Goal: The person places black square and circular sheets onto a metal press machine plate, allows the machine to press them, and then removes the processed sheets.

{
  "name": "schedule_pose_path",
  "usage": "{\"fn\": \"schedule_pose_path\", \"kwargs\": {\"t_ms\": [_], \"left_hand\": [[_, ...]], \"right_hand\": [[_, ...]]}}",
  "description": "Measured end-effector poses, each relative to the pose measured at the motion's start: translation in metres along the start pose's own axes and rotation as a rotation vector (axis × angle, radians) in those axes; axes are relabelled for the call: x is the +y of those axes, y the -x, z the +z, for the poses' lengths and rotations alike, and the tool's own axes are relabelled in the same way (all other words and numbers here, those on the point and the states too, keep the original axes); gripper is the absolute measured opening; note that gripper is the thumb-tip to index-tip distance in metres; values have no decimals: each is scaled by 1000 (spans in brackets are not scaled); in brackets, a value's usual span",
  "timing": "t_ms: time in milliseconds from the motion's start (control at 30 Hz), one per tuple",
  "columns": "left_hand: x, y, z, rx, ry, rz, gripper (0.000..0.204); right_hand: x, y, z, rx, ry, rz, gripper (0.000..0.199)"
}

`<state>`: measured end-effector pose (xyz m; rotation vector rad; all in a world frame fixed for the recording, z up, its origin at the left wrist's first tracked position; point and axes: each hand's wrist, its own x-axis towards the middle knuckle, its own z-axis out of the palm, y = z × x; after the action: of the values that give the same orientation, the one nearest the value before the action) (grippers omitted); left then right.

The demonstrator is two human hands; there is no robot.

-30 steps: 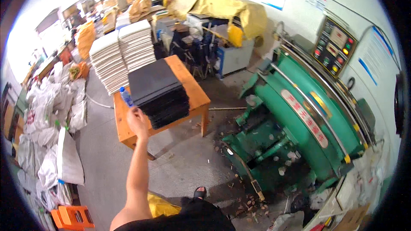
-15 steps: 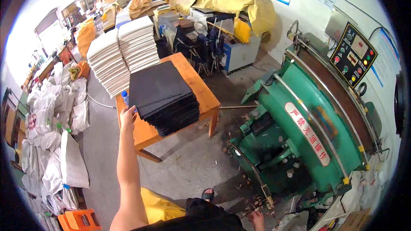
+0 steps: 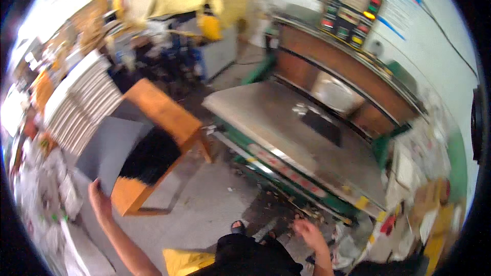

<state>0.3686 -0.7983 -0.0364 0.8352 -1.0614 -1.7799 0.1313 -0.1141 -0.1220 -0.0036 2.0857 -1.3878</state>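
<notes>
My left hand point(image 3: 98, 194) is closed on the near corner of a thin black sheet point(image 3: 110, 143), which bends up off the stack. Beneath it the stack of black sheets point(image 3: 152, 156) rests on an orange wooden table point(image 3: 163, 117). My right hand point(image 3: 308, 231) is held low in front of the green press, slightly blurred, its fingers loosely apart with nothing in them. On the flat grey bed point(image 3: 250, 107) of the press lie a dark rectangular piece point(image 3: 321, 127) and a small shiny item too blurred to name.
A control panel point(image 3: 350, 13) with lit buttons sits above the press. White stacked sheets point(image 3: 82, 102) stand behind the table. White sacks point(image 3: 43, 189) line the left side. Cardboard and bags point(image 3: 429, 199) crowd the right. A yellow sack point(image 3: 186, 261) lies near my feet.
My view has turned right. The press bed has swung down from upright to level. My left hand has pulled the top sheet partly up and toward me; my right hand has risen into view.
</notes>
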Motion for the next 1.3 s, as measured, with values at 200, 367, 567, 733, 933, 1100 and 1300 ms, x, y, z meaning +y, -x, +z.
{"fn": "schedule_pose_path", "kwargs": {"t_ms": [200, 367, 567, 733, 933, 1100, 1300], "left_hand": [[-89, 59, 89, -92, -162, -11, 48], [-145, 215, 242, -362, -66, -474, 38], [-229, 309, 276, -564, -202, -685, 48], [-235, 338, 260, -442, -203, -840, 45], [-248, 333, 270, -387, -32, -921, 39], [-244, 329, 285, -487, -135, -891, 40], [-260, 335, 335, -525, -159, -932, 35]], "right_hand": [[-85, -92, -118, 354, -633, -278, 30], [-12, -263, -177, 518, -673, 122, 37], [39, -382, -212, 716, -566, 312, 27], [1, -385, -213, 422, -698, 473, 42], [-52, -365, -207, 259, -1101, 356, 33], [-36, -366, -212, 294, -1133, 399, 33], [-42, -333, -250, 163, -1035, 128, 23]]}}
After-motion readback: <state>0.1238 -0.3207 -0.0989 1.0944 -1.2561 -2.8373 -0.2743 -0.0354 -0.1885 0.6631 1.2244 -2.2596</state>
